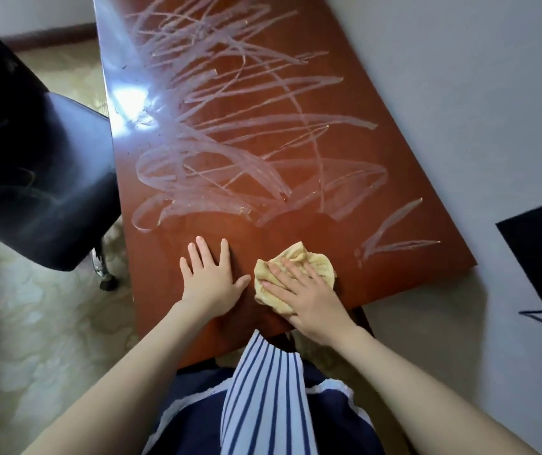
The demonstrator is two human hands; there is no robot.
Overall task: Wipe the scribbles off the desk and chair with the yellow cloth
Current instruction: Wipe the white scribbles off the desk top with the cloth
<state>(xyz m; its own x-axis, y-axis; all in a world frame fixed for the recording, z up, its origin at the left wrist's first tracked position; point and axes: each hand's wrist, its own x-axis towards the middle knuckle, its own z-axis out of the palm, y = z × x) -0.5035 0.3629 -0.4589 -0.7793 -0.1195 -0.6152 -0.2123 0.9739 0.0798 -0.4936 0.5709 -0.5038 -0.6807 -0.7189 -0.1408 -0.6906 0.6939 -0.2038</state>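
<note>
My right hand (302, 290) lies flat, fingers straight, pressing the bunched yellow cloth (299, 254) onto the desk (394, 274) at lower centre, with my left hand (210, 277) spread and empty just beside it. I judge that only this near strip is clean. Pale scribbles (230, 126) cover the glossy red-brown top above, and the faintly marked dark chair (33, 159) at left, on pale floor (33, 323), remains to do.

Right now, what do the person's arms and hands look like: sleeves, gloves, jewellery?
Both forearms are bare: no sleeves, gloves, watch or rings show on the left hand or the right hand. Lower in the frame, a blue-and-white striped fabric lies over a dark navy garment with white trim.
</note>
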